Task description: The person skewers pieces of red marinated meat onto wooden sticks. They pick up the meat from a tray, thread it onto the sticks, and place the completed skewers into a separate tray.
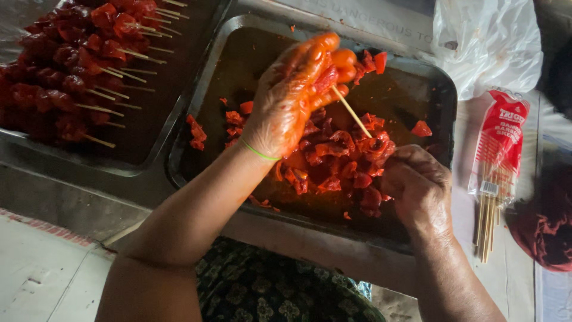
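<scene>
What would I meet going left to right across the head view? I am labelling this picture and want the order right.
Tray of finished skewers → left hand holding a bamboo stick → right hand over the tray of red meat pieces → packet of bamboo sticks.

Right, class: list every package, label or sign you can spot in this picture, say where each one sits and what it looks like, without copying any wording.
Packet of bamboo skewers: right of the tray of marinated meat, long narrow clear sleeve, red and white printed top, pale sticks poking out below.
Small label: on that packet, low down, white rectangle.
Plastic bag: upper right, crumpled, whitish, translucent.
Printed sheet: behind the tray's far edge, pale with faint grey lettering.
</scene>
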